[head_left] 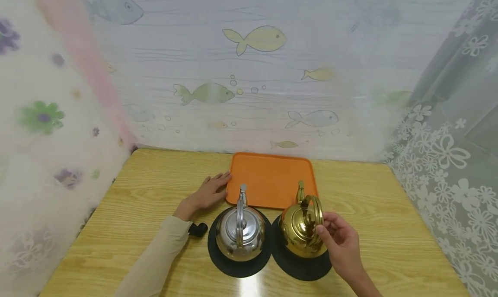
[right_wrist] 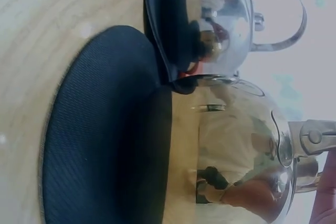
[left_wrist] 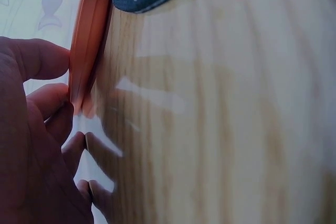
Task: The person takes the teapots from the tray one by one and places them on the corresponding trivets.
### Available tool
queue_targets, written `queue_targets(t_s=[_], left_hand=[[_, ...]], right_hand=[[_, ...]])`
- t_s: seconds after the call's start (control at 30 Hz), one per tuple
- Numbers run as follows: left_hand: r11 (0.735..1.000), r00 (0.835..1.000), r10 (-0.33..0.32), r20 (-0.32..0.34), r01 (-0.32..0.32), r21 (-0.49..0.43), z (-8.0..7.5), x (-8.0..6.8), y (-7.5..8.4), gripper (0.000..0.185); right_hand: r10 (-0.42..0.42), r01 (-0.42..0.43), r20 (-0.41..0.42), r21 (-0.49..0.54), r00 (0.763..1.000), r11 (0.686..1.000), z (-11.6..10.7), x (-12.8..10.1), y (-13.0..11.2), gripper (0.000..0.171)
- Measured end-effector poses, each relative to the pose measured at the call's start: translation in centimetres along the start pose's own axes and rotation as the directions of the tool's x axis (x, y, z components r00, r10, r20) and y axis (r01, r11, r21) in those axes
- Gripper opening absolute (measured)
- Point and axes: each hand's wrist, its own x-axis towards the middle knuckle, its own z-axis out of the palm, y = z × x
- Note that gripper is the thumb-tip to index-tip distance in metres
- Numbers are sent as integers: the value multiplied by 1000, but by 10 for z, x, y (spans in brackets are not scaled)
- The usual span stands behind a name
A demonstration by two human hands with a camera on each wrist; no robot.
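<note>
A gold kettle (head_left: pixel 294 230) stands on a round black mat (head_left: pixel 301 271), spout pointing away. My right hand (head_left: pixel 344 245) pinches its handle between thumb and fingers at the right side; the handle leans right. To its left, a silver kettle (head_left: pixel 254 234) rests on another black mat (head_left: pixel 239 269), its handle upright. Behind both lies an orange tray (head_left: pixel 268 176). My left hand (head_left: pixel 206 193) reaches its left edge with extended fingers. The left wrist view shows thumb and forefinger tips against the tray's rim (left_wrist: pixel 86 35), other fingertips at the tabletop.
The wooden table (head_left: pixel 163 176) ends at a fish-print curtain (head_left: pixel 210 63) at the back. A flowered curtain (head_left: pixel 43 167) hangs at the left and a lace one (head_left: pixel 447 167) at the right. The two mats meet edge to edge.
</note>
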Motion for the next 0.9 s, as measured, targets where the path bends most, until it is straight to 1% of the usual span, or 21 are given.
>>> queue_targets(t_s=[0.1, 0.17, 0.27, 0.37, 0.4, 0.43, 0.6, 0.63, 0.8, 0.9], left_hand=[[1000, 1000, 1, 2, -1, -5, -2, 1, 3, 60], [1000, 1000, 2, 1, -2, -5, -3, 1, 5, 59], [1000, 1000, 2, -1, -2, 1, -5, 2, 8, 59], [1000, 1000, -1, 6, 1, 9, -7, 2, 11, 59], [1000, 1000, -4, 9, 4, 10, -8, 2, 12, 60], [1000, 1000, -7, 12, 6, 10, -9, 2, 14, 60], [1000, 1000, -17, 17, 17, 18, -12, 4, 18, 59], [1000, 1000, -19, 17, 18, 20, -13, 5, 18, 59], [999, 1000, -24, 20, 23, 28, -16, 6, 21, 60], [999, 1000, -25, 18, 25, 29, -17, 6, 23, 59]], right_hand=[[40, -40, -8, -42, 999, 998, -2, -2, -2, 31], [59, -60, -9, -74, 998, 995, -4, -2, -3, 29], [54, -53, 0, -69, 999, 996, -7, -2, -4, 22], [62, -62, -5, -57, 998, 996, -10, -1, -5, 22], [49, -50, -15, -37, 999, 998, -9, -1, -5, 24], [55, -56, -24, -33, 998, 998, -9, -1, -5, 25], [43, -44, -66, -11, 997, 999, -6, 2, -5, 21], [67, -69, -73, -26, 995, 997, -7, 2, -6, 20], [102, -105, -71, -48, 992, 993, -11, 5, -8, 23], [105, -108, -53, -58, 993, 992, -14, 6, -8, 22]])
